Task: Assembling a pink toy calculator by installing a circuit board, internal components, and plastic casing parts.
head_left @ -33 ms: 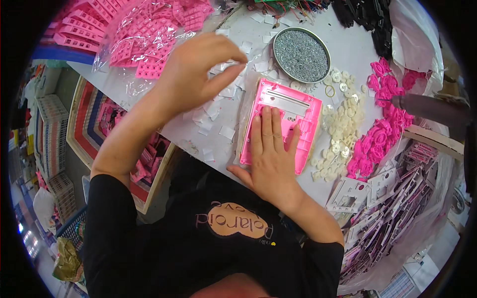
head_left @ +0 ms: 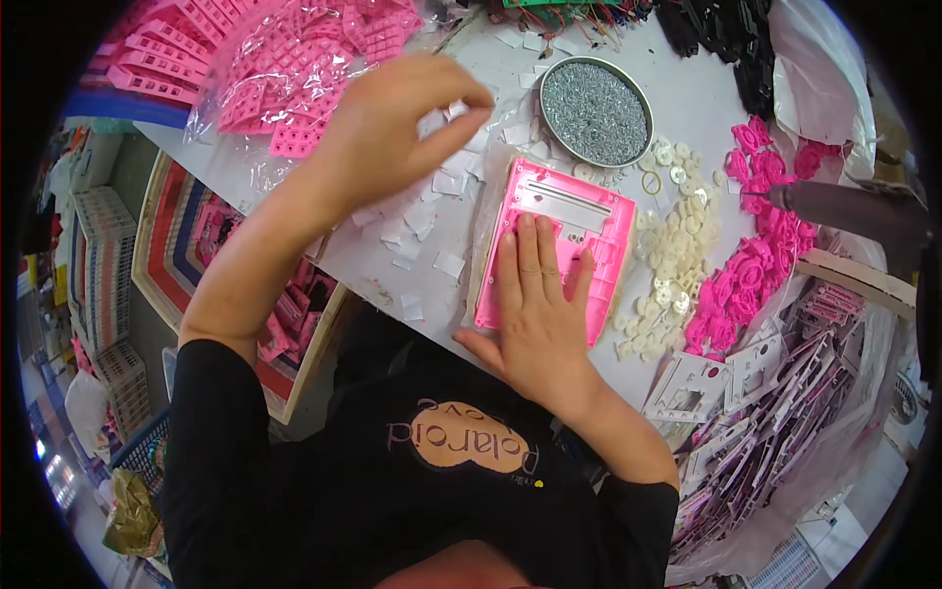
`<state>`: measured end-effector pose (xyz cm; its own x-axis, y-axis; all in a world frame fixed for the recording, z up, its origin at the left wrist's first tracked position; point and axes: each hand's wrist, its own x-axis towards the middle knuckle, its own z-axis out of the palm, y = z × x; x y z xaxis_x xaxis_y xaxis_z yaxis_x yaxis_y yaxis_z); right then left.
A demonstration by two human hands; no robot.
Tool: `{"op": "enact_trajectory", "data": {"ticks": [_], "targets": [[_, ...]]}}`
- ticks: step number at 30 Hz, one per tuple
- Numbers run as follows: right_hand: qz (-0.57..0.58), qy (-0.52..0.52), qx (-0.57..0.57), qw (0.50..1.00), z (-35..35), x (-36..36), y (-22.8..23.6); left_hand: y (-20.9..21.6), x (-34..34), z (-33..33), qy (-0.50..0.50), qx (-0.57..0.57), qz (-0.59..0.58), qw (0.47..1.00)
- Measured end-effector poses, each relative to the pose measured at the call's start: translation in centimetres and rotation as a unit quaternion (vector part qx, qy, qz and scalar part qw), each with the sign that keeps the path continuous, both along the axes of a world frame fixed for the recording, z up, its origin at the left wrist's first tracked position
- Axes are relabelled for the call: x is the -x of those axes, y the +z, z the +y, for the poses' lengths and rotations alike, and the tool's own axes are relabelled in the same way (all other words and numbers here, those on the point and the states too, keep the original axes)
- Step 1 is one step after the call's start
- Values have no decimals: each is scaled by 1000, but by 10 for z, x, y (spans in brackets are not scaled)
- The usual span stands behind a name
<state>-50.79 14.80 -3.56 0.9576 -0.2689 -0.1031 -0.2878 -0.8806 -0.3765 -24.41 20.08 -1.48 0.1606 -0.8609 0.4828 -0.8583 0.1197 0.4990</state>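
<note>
Your right hand (head_left: 542, 319) lies palm down with its fingers stretched out and the thumb spread aside, pressing flat on a shallow pink plastic case (head_left: 610, 267) without gripping it. Your left hand (head_left: 392, 123) is raised over the tabletop, thumb and fingers curved toward each other around a gap; it is slightly blurred, and you cannot tell whether the tips pinch anything.

The case lies open side up on the white tabletop (head_left: 702, 103), just in front of your body and tilted a little. A silvery rectangular strip (head_left: 569, 201) with long dark lines crosses its far part, beyond your right fingertips.

Small square white paper scraps (head_left: 448, 263) are scattered to the case's left, some beneath your left hand. Beyond the case's far edge stands a round shallow metal tin (head_left: 606, 164), filled with tiny silvery metal pieces (head_left: 597, 110). To the right of the case spreads a heap of round cream-coloured plastic discs (head_left: 677, 240), with a thin yellowish ring (head_left: 651, 182) at its far end. Past those runs a pile of bright pink looped plastic parts (head_left: 741, 280), and the tip of a dark cylindrical power tool (head_left: 849, 211) points in over it.

Farther out, a clear plastic bag of pink gridded plates (head_left: 285, 83) sits at far left, and many flat white-and-pink panels (head_left: 756, 422) are stacked at your near right.
</note>
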Motion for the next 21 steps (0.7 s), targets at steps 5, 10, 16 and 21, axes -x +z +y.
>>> {"op": "enact_trajectory", "data": {"ticks": [5,10,16,21], "targets": [[-25,18,30,999,-8,1,11,2,-54,-75,184,22,-74,980],[-17,22,35,999,-3,1,-7,12,-70,-142,365,-204,-108,902],[-113,10,-21,993,-19,6,-3,22,-51,-128,237,51,130,961],[-201,12,-51,978,-42,-1,15,-28,-118,-125,296,30,61,953]]}}
